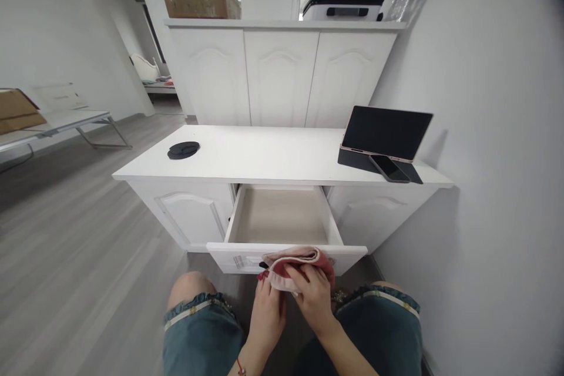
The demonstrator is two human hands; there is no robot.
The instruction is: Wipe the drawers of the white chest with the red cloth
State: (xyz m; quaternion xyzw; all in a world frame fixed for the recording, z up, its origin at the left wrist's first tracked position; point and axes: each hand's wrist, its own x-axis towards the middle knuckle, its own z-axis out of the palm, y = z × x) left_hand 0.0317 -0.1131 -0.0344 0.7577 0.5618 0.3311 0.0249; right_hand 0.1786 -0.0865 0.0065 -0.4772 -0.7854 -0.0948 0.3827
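A folded red and pink cloth (304,260) is held just in front of the open white drawer (282,220) of a low cabinet. My left hand (267,311) grips the cloth's lower left edge with closed fingers. My right hand (314,298) lies over the cloth's front, fingers curled onto it. The drawer's inside looks bare. My knees in teal shorts are on either side of the hands.
On the white cabinet top (264,155) stand a tablet on a dark stand (385,135), a phone (389,168) and a black round disc (183,150). A wall is close on the right. Tall white cupboards (282,73) stand behind, a folding table (57,123) at left.
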